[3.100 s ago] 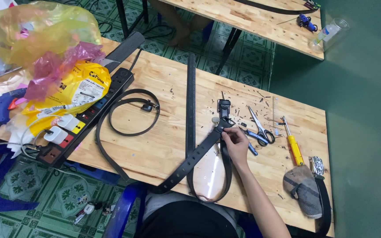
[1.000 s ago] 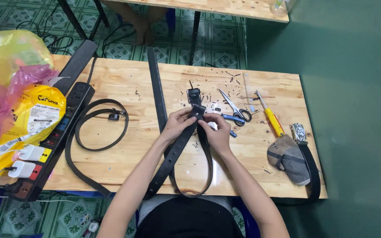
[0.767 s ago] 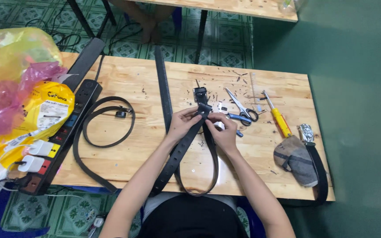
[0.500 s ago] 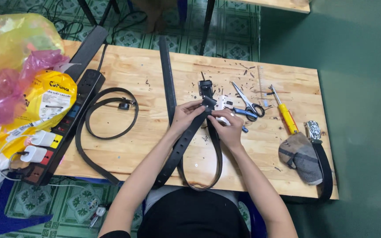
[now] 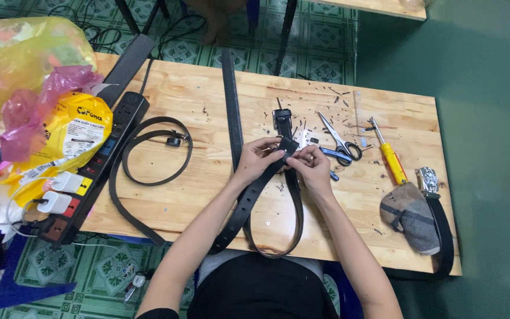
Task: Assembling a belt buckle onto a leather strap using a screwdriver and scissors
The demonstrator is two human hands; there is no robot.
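Both hands (image 5: 284,160) still pinch the black belt (image 5: 254,198) (view shifted slightly).

The belt (image 5: 255,192) pinched by both hands is black, lying on a pale, grained wooden table (image 5: 208,88). The screwdriver (image 5: 388,153) has a yellow handle; the scissors (image 5: 339,140) have blue-and-black handles. The floor (image 5: 320,62) carries green patterned tiles, and the bag (image 5: 19,56) is translucent yellow.

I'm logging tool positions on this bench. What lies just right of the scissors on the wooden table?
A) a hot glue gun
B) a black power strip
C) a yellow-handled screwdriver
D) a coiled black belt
C: the yellow-handled screwdriver lies just right of the scissors on the wooden table, while both hands work the belt further left.
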